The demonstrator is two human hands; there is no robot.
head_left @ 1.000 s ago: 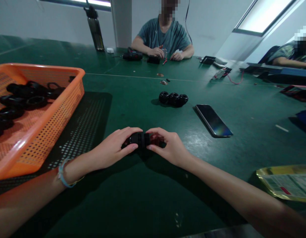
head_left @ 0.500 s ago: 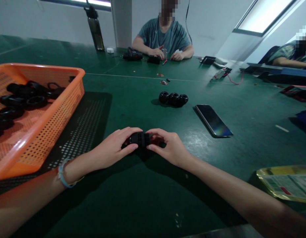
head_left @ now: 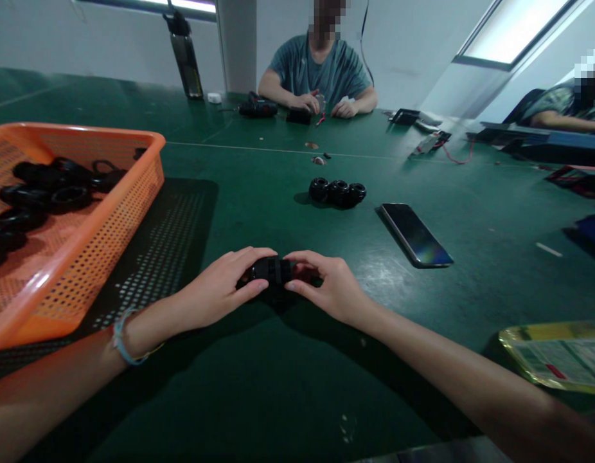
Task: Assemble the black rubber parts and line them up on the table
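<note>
Between my two hands, low over the green table [head_left: 259, 222], is a black ribbed cylindrical part [head_left: 273, 271]. My left hand [head_left: 232, 276] is closed round its left end, thumb in front and fingers over the top. At the right end, my right hand [head_left: 329, 283] pinches the part with thumb and fingertips. The fingers cover both ends, so its full shape is hidden. Beyond my hands stands a short row of glossy black round parts [head_left: 338, 193] with holes in their tops.
An orange perforated basket [head_left: 112, 238] holding several black parts stands at left. A phone [head_left: 416, 235] lies to the right, a yellow-green packet [head_left: 558, 357] nearer me. Across the table, a person [head_left: 321, 71] sits behind a power drill [head_left: 257, 106]; a bottle [head_left: 186, 61] stands far left.
</note>
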